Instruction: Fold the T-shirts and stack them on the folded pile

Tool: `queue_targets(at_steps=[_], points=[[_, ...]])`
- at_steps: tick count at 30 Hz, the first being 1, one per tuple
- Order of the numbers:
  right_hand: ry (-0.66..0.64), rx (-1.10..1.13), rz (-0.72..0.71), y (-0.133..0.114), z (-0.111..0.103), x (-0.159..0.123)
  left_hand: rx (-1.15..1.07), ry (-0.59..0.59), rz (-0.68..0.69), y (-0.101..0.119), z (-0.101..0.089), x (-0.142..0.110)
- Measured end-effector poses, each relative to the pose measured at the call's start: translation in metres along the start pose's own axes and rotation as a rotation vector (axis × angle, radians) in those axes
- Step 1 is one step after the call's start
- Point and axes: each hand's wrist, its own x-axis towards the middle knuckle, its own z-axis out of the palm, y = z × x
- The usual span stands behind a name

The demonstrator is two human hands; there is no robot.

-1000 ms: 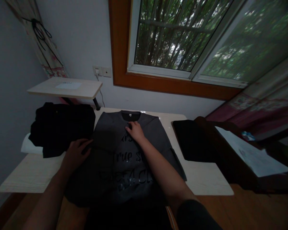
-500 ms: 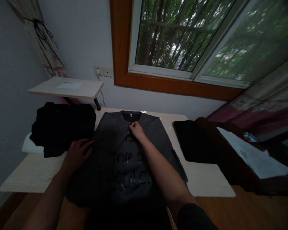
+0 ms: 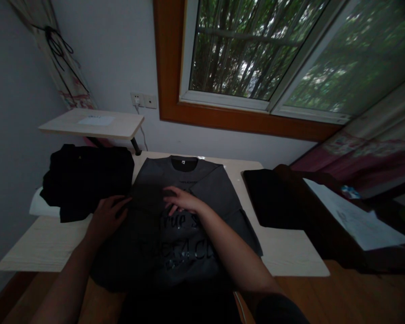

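A dark grey T-shirt (image 3: pixel 209 186) with black lettering lies face up on the pale wooden table (image 3: pixel 43 243), collar toward the window. My right hand (image 3: pixel 180 200) lies flat on its chest, fingers stretched out to the left, just above the lettering. My left hand (image 3: pixel 106 216) rests on the shirt's left edge at the folded-in sleeve, fingers lightly bent on the cloth. The shirt's lower hem hangs over the near table edge.
A heap of black clothing (image 3: pixel 84 177) sits on the table's left end over something white. A folded black garment (image 3: pixel 272 198) lies at the right end. A small side table (image 3: pixel 91 123) stands behind; a dark wooden piece with white paper (image 3: pixel 357 220) at the right.
My right hand slid from just below the collar down and left onto the chest, its fingers now flat. The left hand stayed at the shirt's left edge.
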Motion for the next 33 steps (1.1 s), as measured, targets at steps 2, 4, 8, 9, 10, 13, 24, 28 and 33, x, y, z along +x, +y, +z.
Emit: queue_targets(at_steps=[2, 4, 8, 9, 10, 13, 24, 28, 33], points=[[-0.077, -0.022, -0.021, 0.002, 0.011, -0.003, 0.001, -0.003, -0.005, 0.001, -0.001, 0.000], [-0.071, -0.021, -0.031, 0.004, 0.020, -0.005, 0.000, -0.001, -0.009, 0.001, -0.001, -0.001], [-0.017, 0.066, -0.002, 0.006, 0.029, -0.006, 0.005, 0.002, 0.001, -0.001, 0.000, -0.001], [-0.017, 0.070, 0.013, 0.007, 0.029, -0.006, 0.011, 0.003, 0.004, -0.001, 0.001, -0.001], [-0.021, 0.059, 0.028, 0.008, 0.028, -0.008, 0.015, 0.004, 0.009, -0.001, 0.001, -0.001], [-0.043, -0.012, 0.039, 0.011, 0.023, -0.013, 0.016, 0.007, 0.019, -0.001, -0.001, -0.001], [0.795, -0.671, -0.319, 0.029, -0.083, -0.052, -0.058, 0.009, 0.104, 0.052, -0.017, 0.041], [0.919, -0.926, -0.297, 0.044, -0.113, -0.056, -0.015, -0.090, 0.118, 0.083, 0.021, 0.087], [0.964, -1.076, -0.164, 0.071, -0.124, -0.053, 0.071, -0.176, -0.066, 0.083, 0.078, 0.137]])
